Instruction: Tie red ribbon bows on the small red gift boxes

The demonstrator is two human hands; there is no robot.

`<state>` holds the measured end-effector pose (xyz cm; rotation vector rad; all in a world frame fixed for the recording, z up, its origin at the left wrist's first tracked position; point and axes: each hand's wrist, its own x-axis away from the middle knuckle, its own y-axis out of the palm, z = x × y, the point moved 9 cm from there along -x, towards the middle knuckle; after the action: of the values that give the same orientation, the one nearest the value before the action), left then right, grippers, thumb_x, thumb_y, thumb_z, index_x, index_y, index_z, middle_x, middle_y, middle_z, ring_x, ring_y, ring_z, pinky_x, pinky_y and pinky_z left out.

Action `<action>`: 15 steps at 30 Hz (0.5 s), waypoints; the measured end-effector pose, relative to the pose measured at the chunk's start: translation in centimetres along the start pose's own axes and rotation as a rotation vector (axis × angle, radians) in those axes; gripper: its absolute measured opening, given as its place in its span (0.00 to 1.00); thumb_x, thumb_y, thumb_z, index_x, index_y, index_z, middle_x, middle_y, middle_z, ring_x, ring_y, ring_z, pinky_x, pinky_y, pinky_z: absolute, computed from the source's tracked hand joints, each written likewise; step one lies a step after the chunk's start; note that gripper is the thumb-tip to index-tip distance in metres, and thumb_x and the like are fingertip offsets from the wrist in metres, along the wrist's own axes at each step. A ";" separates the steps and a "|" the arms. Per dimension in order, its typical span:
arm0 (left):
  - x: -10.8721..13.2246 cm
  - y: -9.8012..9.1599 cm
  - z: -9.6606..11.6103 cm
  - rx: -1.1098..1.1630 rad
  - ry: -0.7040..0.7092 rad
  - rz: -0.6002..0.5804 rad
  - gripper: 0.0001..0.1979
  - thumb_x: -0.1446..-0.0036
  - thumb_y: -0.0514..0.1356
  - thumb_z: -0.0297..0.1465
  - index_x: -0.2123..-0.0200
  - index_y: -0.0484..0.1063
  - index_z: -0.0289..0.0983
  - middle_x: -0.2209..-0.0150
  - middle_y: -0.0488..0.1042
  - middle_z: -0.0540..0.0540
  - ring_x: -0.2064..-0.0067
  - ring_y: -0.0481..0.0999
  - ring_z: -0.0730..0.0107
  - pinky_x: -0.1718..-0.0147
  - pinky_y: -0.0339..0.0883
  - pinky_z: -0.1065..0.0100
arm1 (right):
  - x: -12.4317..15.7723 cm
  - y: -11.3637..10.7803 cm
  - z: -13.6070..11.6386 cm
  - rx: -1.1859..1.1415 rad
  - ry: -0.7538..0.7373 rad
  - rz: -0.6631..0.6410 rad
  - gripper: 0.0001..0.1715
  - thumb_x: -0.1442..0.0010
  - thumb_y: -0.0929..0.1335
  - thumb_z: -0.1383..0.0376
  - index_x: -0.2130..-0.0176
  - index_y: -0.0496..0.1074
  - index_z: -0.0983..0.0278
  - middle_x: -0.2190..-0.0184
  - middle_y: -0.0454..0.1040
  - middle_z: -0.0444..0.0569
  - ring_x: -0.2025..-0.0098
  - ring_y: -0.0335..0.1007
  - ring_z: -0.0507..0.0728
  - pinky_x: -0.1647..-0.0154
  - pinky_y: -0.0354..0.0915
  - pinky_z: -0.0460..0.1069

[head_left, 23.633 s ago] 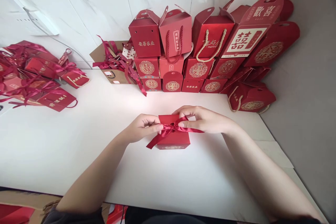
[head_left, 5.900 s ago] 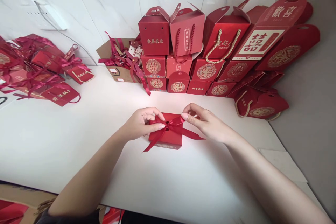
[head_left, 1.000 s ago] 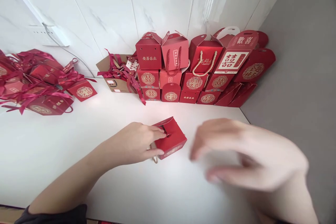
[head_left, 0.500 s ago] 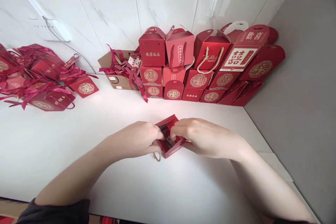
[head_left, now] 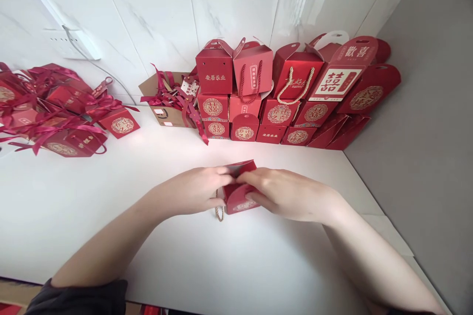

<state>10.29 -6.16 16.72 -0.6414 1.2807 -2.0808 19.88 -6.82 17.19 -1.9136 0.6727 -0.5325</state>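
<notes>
A small red gift box [head_left: 242,202] with a round gold print stands on the white table, its top flaps up and apart. My left hand [head_left: 201,188] grips the box's left side, its fingertips over the top edge and the thumb outside. From the right, my right hand [head_left: 271,189] holds the near flap between thumb and fingers, the fingertips at the box's mouth. A twisted beige cord handle [head_left: 219,212] hangs at the left side below my left thumb. What lies inside the box is hidden by my fingers.
Stacked red gift boxes [head_left: 279,113] line the tiled wall. A cardboard box [head_left: 168,117] of dark red ribbons stands to their left. More ribboned boxes [head_left: 76,142] are heaped at the far left. The white table [head_left: 177,266] ends at a grey panel [head_left: 417,123] on the right.
The small box has turned, so its printed front now faces me, and its near flap stands up. Both hands have shifted slightly with it, and the contents seen earlier are now covered.
</notes>
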 end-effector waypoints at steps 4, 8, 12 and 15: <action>-0.1 -1.5 -0.9 -0.059 -0.046 0.100 0.13 0.40 0.55 0.36 0.55 0.74 0.43 0.56 0.75 0.46 0.55 0.76 0.62 0.56 0.67 0.66 | -1.3 -1.1 1.4 0.429 0.196 0.228 0.12 0.39 0.61 0.76 0.56 0.67 0.67 0.58 0.73 0.59 0.59 0.70 0.63 0.64 0.63 0.52; 0.2 -2.7 -1.5 -0.135 -0.099 0.181 0.13 0.42 0.57 0.40 0.57 0.73 0.42 0.58 0.75 0.47 0.61 0.76 0.63 0.61 0.67 0.66 | -1.9 -0.9 1.9 0.583 0.278 0.265 0.16 0.43 0.59 0.80 0.59 0.66 0.67 0.59 0.72 0.60 0.60 0.69 0.63 0.68 0.62 0.51; 0.1 -2.8 -0.6 -0.157 -0.045 0.211 0.24 0.46 0.62 0.44 0.48 0.68 0.43 0.47 0.72 0.47 0.49 0.73 0.59 0.54 0.66 0.64 | -1.5 -1.3 0.5 0.527 0.098 0.354 0.15 0.38 0.60 0.77 0.54 0.66 0.64 0.55 0.73 0.56 0.56 0.69 0.61 0.62 0.64 0.52; -0.1 -1.6 0.5 -0.121 0.039 0.062 0.14 0.44 0.61 0.41 0.56 0.74 0.43 0.55 0.77 0.48 0.53 0.74 0.61 0.56 0.66 0.66 | -1.3 -0.4 -0.1 0.437 -0.014 0.261 0.08 0.37 0.62 0.75 0.62 0.68 0.65 0.64 0.74 0.51 0.65 0.70 0.58 0.62 0.62 0.51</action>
<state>10.33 -5.80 18.41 -0.6090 1.4395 -1.9864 18.93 -5.86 17.50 -1.3968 0.7177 -0.4555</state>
